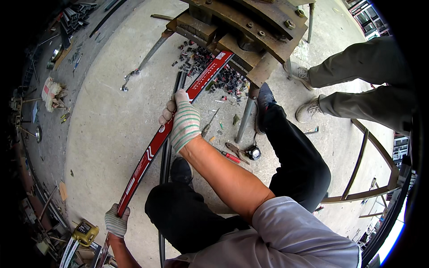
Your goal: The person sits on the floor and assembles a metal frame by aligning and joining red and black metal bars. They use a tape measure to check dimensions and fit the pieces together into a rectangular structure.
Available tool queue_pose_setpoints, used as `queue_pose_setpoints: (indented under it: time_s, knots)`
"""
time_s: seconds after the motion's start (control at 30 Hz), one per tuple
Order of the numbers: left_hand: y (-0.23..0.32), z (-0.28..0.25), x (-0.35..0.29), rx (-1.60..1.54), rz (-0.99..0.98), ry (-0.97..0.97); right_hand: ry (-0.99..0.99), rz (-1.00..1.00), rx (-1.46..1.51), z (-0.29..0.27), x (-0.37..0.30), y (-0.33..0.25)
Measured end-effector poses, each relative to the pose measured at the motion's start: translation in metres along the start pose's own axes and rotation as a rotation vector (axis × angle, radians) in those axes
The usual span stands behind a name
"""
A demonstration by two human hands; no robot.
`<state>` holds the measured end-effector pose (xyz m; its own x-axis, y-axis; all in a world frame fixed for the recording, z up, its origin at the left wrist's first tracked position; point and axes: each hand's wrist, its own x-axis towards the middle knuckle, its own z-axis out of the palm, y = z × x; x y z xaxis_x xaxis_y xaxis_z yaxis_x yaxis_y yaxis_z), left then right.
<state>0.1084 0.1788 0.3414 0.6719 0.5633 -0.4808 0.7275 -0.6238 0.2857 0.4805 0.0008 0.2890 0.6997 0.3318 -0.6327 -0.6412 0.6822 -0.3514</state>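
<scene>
Fingers of the gloved left hand (117, 221) clasp a long red strip (147, 156) near its lower end, outside the bent left knee (165, 210), apparently to carry the trailing weight; whether the strip runs on below the glove is hard to tell. Farther up, the gloved right hand (185, 119) grips it past the middle, thumb on top and fingers curled over the left edge, a hold seemingly suited to steering. Dark rails (165, 161) lie beneath. On the concrete between the feet, a red-handled screwdriver (230, 156), pliers (237, 151) and a round black-and-silver item (254, 153) sit close by, likely for easy reach. Beyond, the strip's far end meets the near side of a brown metal machine (263, 78) on legs, which looks to give it support. Small dark scraps (193, 62) are heaped under the machine. At right stands another person in grey trousers (362, 64), apart from the strip.
</scene>
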Motion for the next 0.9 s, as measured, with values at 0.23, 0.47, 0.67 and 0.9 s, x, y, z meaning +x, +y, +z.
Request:
queue_pose_setpoints:
  time_s: [0.23, 0.47, 0.67, 0.9]
  knots:
    - [-0.0031, 0.0024, -0.0006, 0.006, 0.003, 0.024, 0.007, -0.017, -0.013, -0.0024, 0.0017, 0.0021]
    - [-0.0032, 0.0023, 0.0003, -0.004, -0.019, 0.030, 0.008, -0.009, -0.023, -0.0043, 0.0058, 0.0019]
    - [0.0048, 0.0004, -0.0020, -0.025, -0.018, 0.041, -0.009, -0.028, -0.049, -0.0034, 0.0041, -0.0001]
    - [0.0038, -0.0024, 0.0007, 0.008, -0.043, 0.021, 0.015, 0.003, -0.061, 0.0006, 0.0031, -0.0042]
